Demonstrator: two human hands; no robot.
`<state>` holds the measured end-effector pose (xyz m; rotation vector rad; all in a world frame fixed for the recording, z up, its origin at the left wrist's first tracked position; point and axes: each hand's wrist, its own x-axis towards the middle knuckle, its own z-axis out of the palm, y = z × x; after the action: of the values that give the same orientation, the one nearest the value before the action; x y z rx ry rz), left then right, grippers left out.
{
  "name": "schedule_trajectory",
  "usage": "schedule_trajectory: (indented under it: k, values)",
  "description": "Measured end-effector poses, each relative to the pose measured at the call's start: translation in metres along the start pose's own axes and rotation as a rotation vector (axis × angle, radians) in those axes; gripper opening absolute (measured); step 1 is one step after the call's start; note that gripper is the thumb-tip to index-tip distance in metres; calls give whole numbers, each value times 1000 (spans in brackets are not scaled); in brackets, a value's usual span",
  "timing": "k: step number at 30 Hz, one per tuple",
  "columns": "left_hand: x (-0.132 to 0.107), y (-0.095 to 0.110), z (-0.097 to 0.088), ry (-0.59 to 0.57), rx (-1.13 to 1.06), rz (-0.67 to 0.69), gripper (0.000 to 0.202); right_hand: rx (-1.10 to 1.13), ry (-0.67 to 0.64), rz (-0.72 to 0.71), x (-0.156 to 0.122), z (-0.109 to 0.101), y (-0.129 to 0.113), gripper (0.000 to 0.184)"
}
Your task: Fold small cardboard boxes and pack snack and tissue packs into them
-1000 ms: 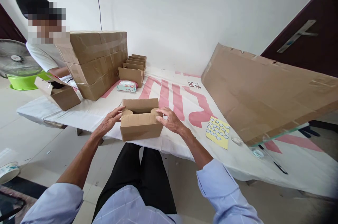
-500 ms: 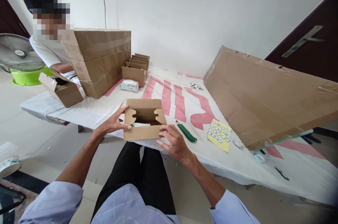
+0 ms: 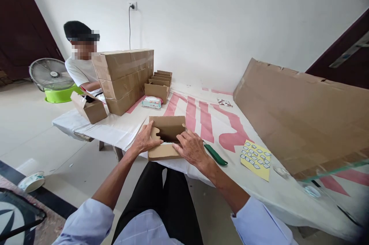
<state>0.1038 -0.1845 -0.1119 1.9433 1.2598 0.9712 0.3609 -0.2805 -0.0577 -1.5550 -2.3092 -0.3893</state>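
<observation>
A small brown cardboard box (image 3: 167, 152) stands at the near edge of the table, its top open and its back wall or flap upright. My left hand (image 3: 144, 140) grips the left side, thumb over the near flap and fingers by the notched side flap. At the right side, my right hand (image 3: 192, 148) has its fingers bent onto the other side flap, which it mostly hides. The inside of the box is dark, and its contents are largely covered. Just right of my right hand lies a green utility knife (image 3: 216, 155).
A yellow sticker sheet (image 3: 256, 160) lies to the right, before a large leaning cardboard sheet (image 3: 296, 118). Stacked taped boxes (image 3: 123, 79), open boxes (image 3: 157, 90) and a wipes packet (image 3: 152, 102) stand at the back left. A person (image 3: 82, 70) sits behind the stack.
The whole view has shifted, so things appear farther right and lower. My right hand has moved from the near wall up to the right side flap. The near flap now leans outward.
</observation>
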Motion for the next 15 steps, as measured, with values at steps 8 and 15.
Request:
schedule_trajectory:
  k: [8, 15]
  values:
    - [-14, 2, -8, 99, -418, -91, 84, 21, 75, 184, -18, -1, 41, 26]
    - [-43, -25, -8, 249, -379, -50, 61, 238, 161, 224, -38, 20, 49, 41]
